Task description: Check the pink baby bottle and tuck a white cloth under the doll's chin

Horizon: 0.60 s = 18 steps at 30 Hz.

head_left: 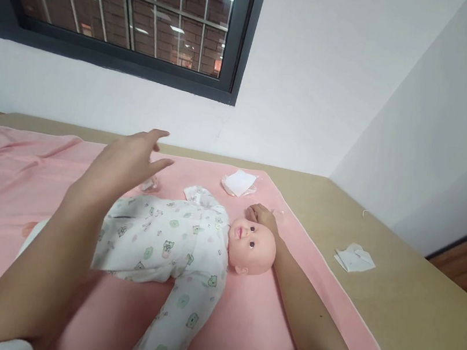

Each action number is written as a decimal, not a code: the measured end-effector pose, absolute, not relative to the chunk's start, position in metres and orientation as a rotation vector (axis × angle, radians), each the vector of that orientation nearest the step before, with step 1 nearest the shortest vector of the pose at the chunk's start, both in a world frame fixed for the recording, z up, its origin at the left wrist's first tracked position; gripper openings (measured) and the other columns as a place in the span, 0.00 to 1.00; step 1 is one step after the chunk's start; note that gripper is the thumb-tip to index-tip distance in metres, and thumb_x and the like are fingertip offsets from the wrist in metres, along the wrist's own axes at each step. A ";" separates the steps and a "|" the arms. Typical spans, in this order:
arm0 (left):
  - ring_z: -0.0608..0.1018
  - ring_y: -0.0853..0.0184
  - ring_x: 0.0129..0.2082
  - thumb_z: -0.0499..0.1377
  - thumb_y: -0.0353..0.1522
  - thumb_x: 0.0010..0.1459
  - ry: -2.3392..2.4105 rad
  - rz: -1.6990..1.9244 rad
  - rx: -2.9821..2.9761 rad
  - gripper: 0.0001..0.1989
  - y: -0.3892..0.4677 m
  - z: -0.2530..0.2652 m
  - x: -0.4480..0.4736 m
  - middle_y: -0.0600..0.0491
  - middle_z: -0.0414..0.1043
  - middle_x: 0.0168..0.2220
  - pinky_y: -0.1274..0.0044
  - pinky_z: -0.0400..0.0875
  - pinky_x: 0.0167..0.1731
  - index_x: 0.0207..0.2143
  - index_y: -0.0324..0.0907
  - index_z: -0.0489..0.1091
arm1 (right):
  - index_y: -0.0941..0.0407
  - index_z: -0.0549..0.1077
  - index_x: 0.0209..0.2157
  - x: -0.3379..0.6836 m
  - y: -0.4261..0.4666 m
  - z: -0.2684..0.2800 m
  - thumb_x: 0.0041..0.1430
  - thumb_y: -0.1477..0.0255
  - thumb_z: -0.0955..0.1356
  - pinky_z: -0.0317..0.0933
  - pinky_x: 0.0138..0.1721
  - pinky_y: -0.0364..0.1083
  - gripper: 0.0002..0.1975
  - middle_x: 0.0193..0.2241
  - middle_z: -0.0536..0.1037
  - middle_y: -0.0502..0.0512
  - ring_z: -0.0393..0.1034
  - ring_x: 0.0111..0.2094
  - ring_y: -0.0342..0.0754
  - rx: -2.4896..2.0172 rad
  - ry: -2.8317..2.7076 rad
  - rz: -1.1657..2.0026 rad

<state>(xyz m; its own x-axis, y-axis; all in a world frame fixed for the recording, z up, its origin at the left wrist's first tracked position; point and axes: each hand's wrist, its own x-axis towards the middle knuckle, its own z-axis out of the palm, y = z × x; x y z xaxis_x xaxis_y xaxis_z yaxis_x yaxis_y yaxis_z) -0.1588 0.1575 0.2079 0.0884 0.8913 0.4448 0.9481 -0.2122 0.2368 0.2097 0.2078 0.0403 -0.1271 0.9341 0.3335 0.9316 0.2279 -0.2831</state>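
Note:
A baby doll (251, 248) lies on its back on a pink blanket (244, 340), its head toward the right. It wears a white printed garment (171, 236) with small green bears; one long sleeve stretches toward me. Over the doll's lower body, my left hand (133, 154) is raised, thumb and fingers apart, holding nothing. Below its fingers sits a small clear item (150, 185), partly covered. My right hand (263, 216) rests on the blanket just beyond the doll's head, fingers curled. What they hold, if anything, is hidden. A bit of clear plastic (279, 213) shows beside it.
A white pad in clear wrapping (239, 183) lies near the blanket's far edge. On the wooden tabletop (407, 306) at right is a folded white piece (355, 257). A white wall (298, 91) and a barred window (132, 2) stand behind the table.

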 end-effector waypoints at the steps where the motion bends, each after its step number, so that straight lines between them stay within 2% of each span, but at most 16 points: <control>1: 0.76 0.54 0.46 0.55 0.43 0.63 -1.754 -0.791 -2.297 0.28 0.151 0.207 -0.148 0.47 0.73 0.53 0.66 0.70 0.46 0.63 0.46 0.59 | 0.56 0.74 0.37 0.208 0.206 0.041 0.69 0.69 0.57 0.59 0.40 0.44 0.16 0.38 0.77 0.57 0.69 0.41 0.48 -1.699 -2.096 0.037; 4: 0.68 0.51 0.60 0.53 0.40 0.65 -1.279 -0.778 -2.481 0.24 0.143 0.197 -0.114 0.44 0.66 0.60 0.63 0.63 0.58 0.61 0.44 0.64 | 0.56 0.73 0.33 0.207 0.201 0.043 0.69 0.69 0.58 0.58 0.38 0.42 0.16 0.36 0.76 0.55 0.70 0.38 0.46 -1.689 -2.122 0.090; 7: 0.64 0.53 0.63 0.49 0.36 0.67 -0.997 -0.693 -2.676 0.21 0.149 0.187 -0.082 0.45 0.64 0.63 0.62 0.60 0.60 0.59 0.44 0.68 | 0.57 0.73 0.34 0.207 0.202 0.044 0.70 0.69 0.58 0.58 0.38 0.42 0.16 0.37 0.75 0.55 0.70 0.37 0.45 -1.713 -2.123 0.118; 12: 0.73 0.60 0.55 0.49 0.36 0.66 -0.914 -0.337 -3.088 0.21 0.182 0.182 -0.034 0.49 0.71 0.59 0.71 0.67 0.52 0.59 0.47 0.68 | 0.58 0.75 0.39 0.209 0.209 0.041 0.70 0.69 0.58 0.58 0.41 0.42 0.16 0.40 0.75 0.56 0.70 0.41 0.46 -1.718 -2.131 0.120; 15: 0.77 0.60 0.48 0.50 0.34 0.62 -1.014 -0.055 -3.241 0.22 0.204 0.178 -0.008 0.47 0.75 0.54 0.73 0.69 0.46 0.57 0.43 0.69 | 0.57 0.76 0.42 0.211 0.209 0.040 0.70 0.69 0.58 0.59 0.40 0.42 0.16 0.42 0.75 0.57 0.70 0.41 0.46 -1.714 -2.127 0.132; 18: 0.79 0.63 0.40 0.50 0.37 0.62 -1.031 0.172 -3.419 0.22 0.219 0.169 0.016 0.46 0.78 0.49 0.75 0.71 0.41 0.55 0.41 0.71 | 0.56 0.76 0.45 0.212 0.209 0.041 0.70 0.67 0.58 0.58 0.37 0.42 0.17 0.39 0.75 0.57 0.70 0.38 0.46 -1.708 -2.140 0.150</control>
